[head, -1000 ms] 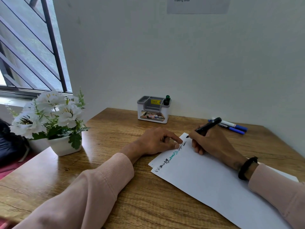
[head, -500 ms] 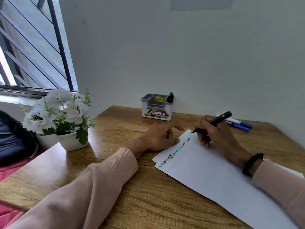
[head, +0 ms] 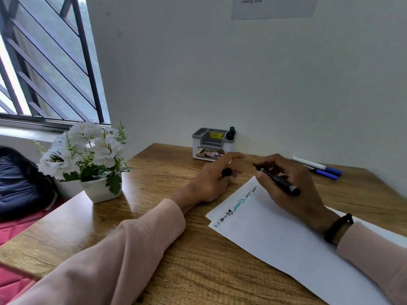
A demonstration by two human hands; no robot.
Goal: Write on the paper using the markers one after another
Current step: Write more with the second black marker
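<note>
I am holding the black marker (head: 278,179) in my right hand (head: 293,186), just right of the frame's centre. My fingers are curling round its barrel, its dark tip is pointing toward the upper left, and its back end is sticking out to the lower right over the top of the paper (head: 286,236). Whether the tip is touching anything, I cannot tell.

My left hand (head: 211,179) is sitting in the middle of the frame on the wooden table (head: 154,179), just left of the sheet's top corner. It is pinching a small black cap (head: 226,172) between thumb and fingers, while the index finger is stretching out toward the right hand.

The paper is lying slantwise from the centre down to the lower right corner of the frame, with a second sheet's edge peeking out under it. A short line of writing in black and green (head: 236,206) is running along its upper left edge.

Two blue-capped markers (head: 319,168) are lying side by side on the table at the right, near the wall. A grey and white organiser (head: 212,144) is standing against the wall above centre, with a green-topped marker (head: 231,133) upright in its right compartment. A white pot of white flowers (head: 88,155) is standing at the left, below the window.
</note>
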